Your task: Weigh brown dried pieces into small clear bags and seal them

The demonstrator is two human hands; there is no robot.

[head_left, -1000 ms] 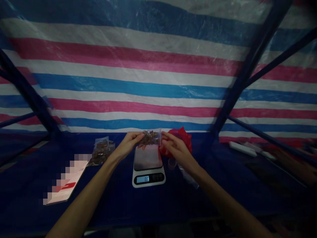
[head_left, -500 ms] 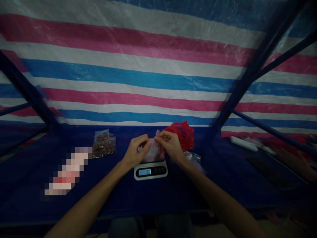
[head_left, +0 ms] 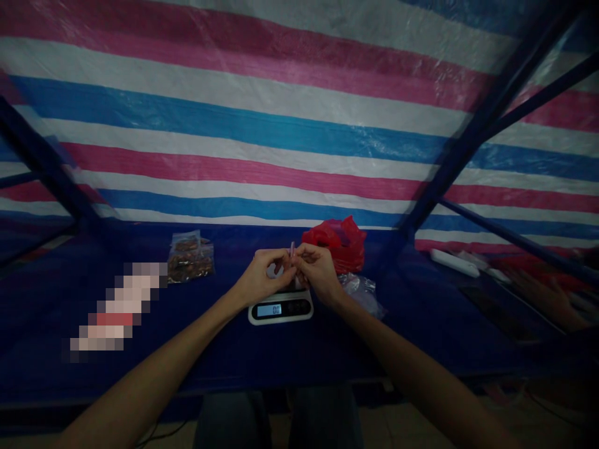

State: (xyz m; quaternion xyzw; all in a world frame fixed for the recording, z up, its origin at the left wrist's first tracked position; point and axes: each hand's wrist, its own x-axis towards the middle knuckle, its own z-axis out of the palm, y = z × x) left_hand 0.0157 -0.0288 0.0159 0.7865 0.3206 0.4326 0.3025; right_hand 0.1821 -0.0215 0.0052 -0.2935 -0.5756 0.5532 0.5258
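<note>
A dark-blue tabletop [head_left: 262, 355] is occupied by clear zip bags of brown pieces [head_left: 191, 265], a white digital scale [head_left: 281, 312], a crumpled red plastic bag [head_left: 334, 246], crumpled clear plastic [head_left: 362, 294] and a long white object [head_left: 453, 263].

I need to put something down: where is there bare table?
The blue table looks bare in front of the scale, between the forearms; also between the clear plastic bag and the white device. It is crowded at the scale, where left hand and right hand pinch a small bag, with the red bag close behind.
</note>
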